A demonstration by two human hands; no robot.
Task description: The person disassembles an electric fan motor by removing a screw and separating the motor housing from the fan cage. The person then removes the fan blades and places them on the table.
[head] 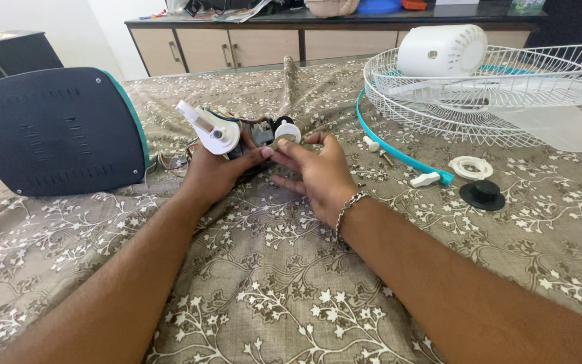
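Brown cloth printed with white flowering branches [271, 296] covers the whole work surface, with a low cabinet [250, 44] along the far wall. At the centre, your 2 hands meet on a small fan motor assembly [247, 135], lifted just off the cloth. Your left hand [213, 172] cups it from below, fingers wrapped around the dark body. Your right hand [314, 172], with a chain bracelet [348, 205] at the wrist, pinches the round white knob end between thumb and fingertips. The motor looks dense and rigid, likely heavy for its bulk; its thin coloured wires [173, 160] and white plastic gear housing [210, 128] seem fragile, so the metal body looks the safest hold. Left lies a dark blue panel [55, 131]; right, a white wire fan guard [506, 87], teal ring [399, 152] and black cap [483, 194].
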